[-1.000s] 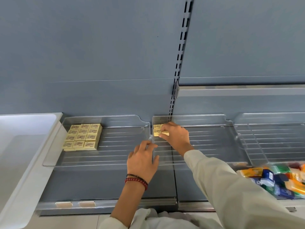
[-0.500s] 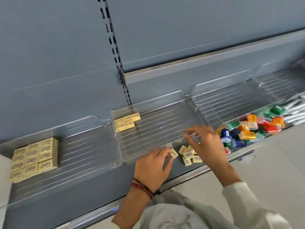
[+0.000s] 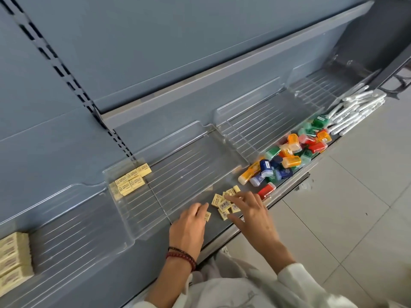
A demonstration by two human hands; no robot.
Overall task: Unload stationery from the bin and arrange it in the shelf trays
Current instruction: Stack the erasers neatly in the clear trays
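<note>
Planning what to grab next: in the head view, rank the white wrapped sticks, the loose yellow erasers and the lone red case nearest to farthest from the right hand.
From the right hand:
1. The loose yellow erasers, under its fingertips.
2. The lone red case, just to its right.
3. The white wrapped sticks, far off to the right.

Left hand (image 3: 189,225): palm down, fingers curled, tips on a small cream rectangular eraser (image 3: 207,216); pinching or just touching, can't tell. Bare forearm, dark and red bead bracelets (image 3: 182,257) on the wrist. Right hand (image 3: 251,215): palm down, fingers splayed, white sleeve (image 3: 295,278).
</note>
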